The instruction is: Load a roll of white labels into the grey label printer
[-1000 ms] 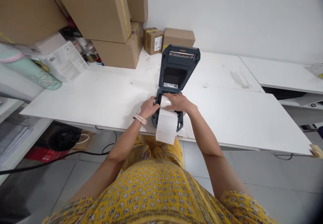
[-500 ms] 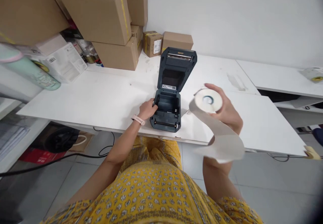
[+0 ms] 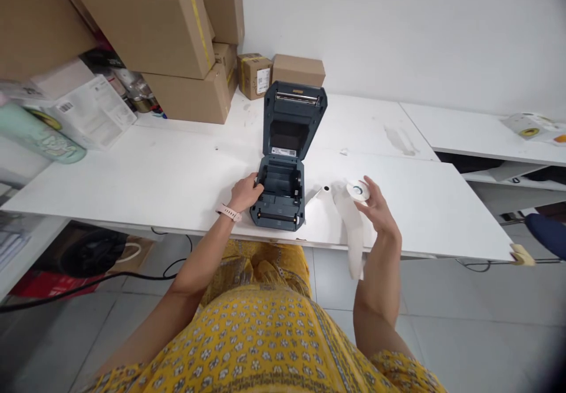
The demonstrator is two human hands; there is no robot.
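Observation:
A dark label printer (image 3: 278, 195) stands on the white table with its lid (image 3: 292, 121) raised and its roll bay bare. My left hand (image 3: 246, 193), a pink band at its wrist, grips the printer's left side. To the right of the printer, my right hand (image 3: 375, 209) has its fingers around a roll of white labels (image 3: 357, 190), which is low over or on the tabletop; I cannot tell which. A loose strip (image 3: 352, 233) trails from the roll past the table's front edge. Between printer and roll lies a small white piece with a black round spot (image 3: 325, 189).
Cardboard boxes (image 3: 177, 33) are stacked at the back left, and smaller boxes (image 3: 299, 70) stand behind the printer. A mint bottle (image 3: 44, 136) leans at far left. Another printed roll (image 3: 528, 127) lies far right. Cables (image 3: 132, 275) hang below the table's front edge.
My right hand has lowered the label roll toward the tabletop, and the trailing strip now hangs straighter. My left hand stays on the printer. The view has shifted a little to the right.

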